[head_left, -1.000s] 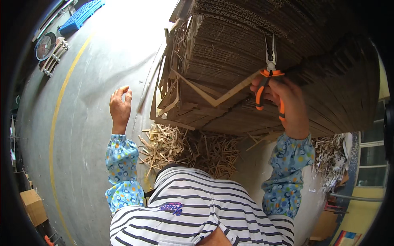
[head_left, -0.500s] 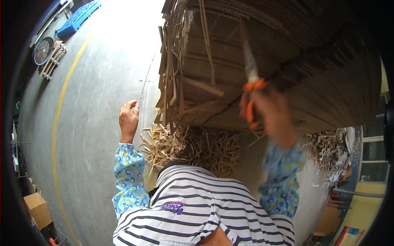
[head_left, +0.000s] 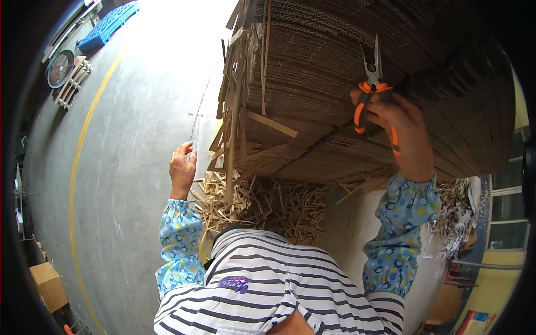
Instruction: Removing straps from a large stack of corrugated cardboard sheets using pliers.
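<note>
My right hand grips a pair of long-nose pliers by its orange and black handles. The pliers' jaws are spread, with nothing visible between them, and point away from me over the big stack of corrugated cardboard sheets. My left hand is held out over the floor beside the stack's left side, empty, with the fingers loosely curled and apart. Thin cardboard strips hang from the stack's left edge. One short loose strip sticks out across its near part.
Cardboard scraps are heaped on the floor between me and the stack, and another scrap pile lies at the right. A blue pallet and a round fan stand far left. A cardboard box is at lower left.
My right hand has swung right with the pliers, whose jaws now show spread. My left hand has shifted slightly right and nearer. The hanging strips on the stack have moved a little.
</note>
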`<act>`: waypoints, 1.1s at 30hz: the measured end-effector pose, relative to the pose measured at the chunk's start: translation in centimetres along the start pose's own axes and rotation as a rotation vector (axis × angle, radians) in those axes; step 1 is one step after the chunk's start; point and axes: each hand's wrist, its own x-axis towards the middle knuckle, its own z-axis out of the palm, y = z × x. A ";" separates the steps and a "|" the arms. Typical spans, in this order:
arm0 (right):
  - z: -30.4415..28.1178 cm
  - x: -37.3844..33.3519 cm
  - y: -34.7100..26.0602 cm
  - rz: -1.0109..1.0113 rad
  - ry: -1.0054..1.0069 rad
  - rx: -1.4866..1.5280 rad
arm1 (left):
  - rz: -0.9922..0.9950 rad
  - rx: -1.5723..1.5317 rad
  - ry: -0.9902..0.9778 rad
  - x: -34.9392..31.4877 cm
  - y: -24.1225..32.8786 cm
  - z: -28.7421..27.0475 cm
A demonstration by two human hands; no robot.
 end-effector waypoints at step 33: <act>2.4 -4.1 4.6 0.275 -0.723 0.040 | 0.919 0.134 0.241 6.7 22.8 -5.2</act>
